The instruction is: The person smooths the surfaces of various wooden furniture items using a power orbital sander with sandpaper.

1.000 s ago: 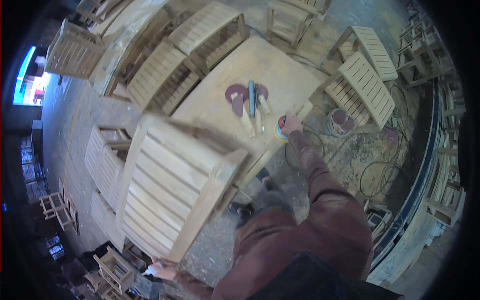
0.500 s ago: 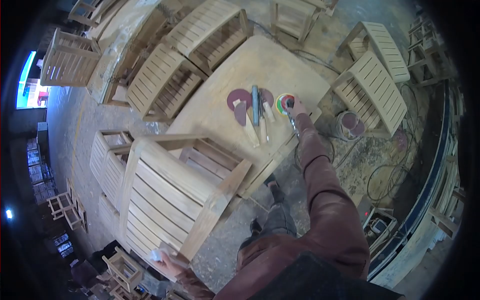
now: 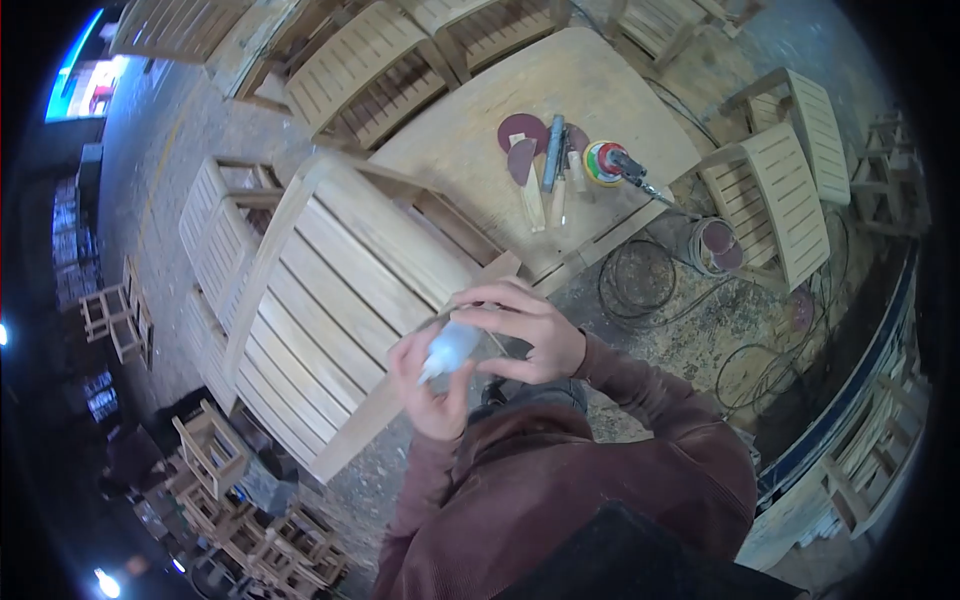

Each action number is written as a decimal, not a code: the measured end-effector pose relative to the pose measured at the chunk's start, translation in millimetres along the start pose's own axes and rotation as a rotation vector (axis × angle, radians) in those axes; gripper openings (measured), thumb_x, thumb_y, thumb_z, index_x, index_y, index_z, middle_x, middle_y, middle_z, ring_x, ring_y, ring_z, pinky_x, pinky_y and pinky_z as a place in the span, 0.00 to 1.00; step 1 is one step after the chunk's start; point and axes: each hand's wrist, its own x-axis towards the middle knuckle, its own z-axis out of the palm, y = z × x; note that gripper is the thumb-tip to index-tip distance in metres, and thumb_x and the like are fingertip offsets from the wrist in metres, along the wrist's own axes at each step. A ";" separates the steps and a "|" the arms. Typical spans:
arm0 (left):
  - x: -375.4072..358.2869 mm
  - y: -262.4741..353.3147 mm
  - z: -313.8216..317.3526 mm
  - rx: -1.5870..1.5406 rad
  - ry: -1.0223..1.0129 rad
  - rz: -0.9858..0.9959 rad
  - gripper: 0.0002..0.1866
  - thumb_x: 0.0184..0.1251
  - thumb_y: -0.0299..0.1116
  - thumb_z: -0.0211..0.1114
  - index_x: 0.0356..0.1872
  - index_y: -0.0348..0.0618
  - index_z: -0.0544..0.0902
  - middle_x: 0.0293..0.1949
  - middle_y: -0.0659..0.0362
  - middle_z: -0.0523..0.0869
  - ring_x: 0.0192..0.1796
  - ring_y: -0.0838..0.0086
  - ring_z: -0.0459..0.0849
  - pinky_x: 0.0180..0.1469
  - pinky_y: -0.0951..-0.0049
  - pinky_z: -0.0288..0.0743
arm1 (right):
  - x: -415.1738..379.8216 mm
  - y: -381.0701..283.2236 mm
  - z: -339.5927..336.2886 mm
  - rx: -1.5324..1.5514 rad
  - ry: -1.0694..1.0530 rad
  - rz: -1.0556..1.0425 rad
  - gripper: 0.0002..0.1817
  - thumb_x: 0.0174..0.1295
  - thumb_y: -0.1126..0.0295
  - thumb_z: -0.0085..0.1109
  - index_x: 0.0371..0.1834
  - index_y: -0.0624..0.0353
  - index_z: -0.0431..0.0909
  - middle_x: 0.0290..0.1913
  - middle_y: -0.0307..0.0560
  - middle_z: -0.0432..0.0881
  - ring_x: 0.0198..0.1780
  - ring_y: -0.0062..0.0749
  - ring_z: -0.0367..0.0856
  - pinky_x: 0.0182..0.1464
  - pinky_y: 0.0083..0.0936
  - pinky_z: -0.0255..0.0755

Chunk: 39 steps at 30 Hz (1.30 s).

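A small pale squeeze bottle with a narrow tip is held between my two hands, tip pointing down to the left. The fingers and thumb of my left hand close around its tip end. My right hand curves over the other end, its fingertips and thumb against the bottle. Both hands are above the near rail of a slatted wooden chair, which lies tilted against the worktable. On the tabletop, a round power sander with a coloured pad rests by the right edge, untouched.
The wooden worktable carries sanding discs, a blue cylinder and wood-handled tools. Right of it stand a bucket with discs, coiled hoses and slatted chairs. More chairs stand behind and left.
My right hand has let go of the sander and come to the bottle. My left hand has brought the bottle up from the chair's lower end to in front of me. The view has shifted.
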 end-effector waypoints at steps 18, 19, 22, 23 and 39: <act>-60.6 -32.1 4.8 -0.333 -0.694 -0.421 0.23 0.57 0.27 0.66 0.55 0.38 0.74 0.45 0.53 0.80 0.42 0.66 0.81 0.48 0.70 0.74 | -158.2 368.7 -63.4 -0.598 0.466 0.987 0.23 0.45 0.75 0.61 0.50 0.51 0.74 0.47 0.50 0.79 0.50 0.48 0.76 0.52 0.39 0.70; -59.9 -31.8 4.5 -0.330 -0.697 -0.426 0.23 0.57 0.27 0.66 0.55 0.38 0.74 0.45 0.53 0.80 0.42 0.66 0.81 0.48 0.70 0.74 | -160.3 379.6 -62.9 -0.593 0.463 0.991 0.23 0.45 0.75 0.61 0.50 0.51 0.74 0.47 0.50 0.79 0.50 0.48 0.76 0.52 0.39 0.70; -51.1 -27.1 -1.6 -0.293 -0.589 -0.396 0.21 0.55 0.26 0.66 0.53 0.38 0.76 0.42 0.53 0.82 0.40 0.67 0.81 0.46 0.71 0.75 | -165.8 405.5 -62.5 -0.646 0.467 1.068 0.23 0.45 0.75 0.61 0.49 0.49 0.74 0.47 0.52 0.79 0.51 0.49 0.76 0.52 0.40 0.70; -45.3 -26.3 -6.9 -0.247 -0.509 -0.362 0.20 0.55 0.24 0.66 0.51 0.37 0.77 0.41 0.54 0.83 0.38 0.68 0.82 0.44 0.72 0.75 | -166.2 413.8 -62.8 -0.661 0.470 1.066 0.23 0.46 0.75 0.61 0.49 0.49 0.74 0.47 0.52 0.79 0.50 0.49 0.76 0.52 0.40 0.70; 11.7 -58.3 -36.6 0.123 -0.229 -0.109 0.36 0.52 0.48 0.70 0.58 0.36 0.72 0.60 0.45 0.72 0.62 0.54 0.68 0.63 0.57 0.60 | -142.5 379.5 -79.1 -0.801 0.708 1.236 0.31 0.48 0.73 0.63 0.58 0.47 0.66 0.56 0.47 0.70 0.58 0.45 0.70 0.56 0.40 0.67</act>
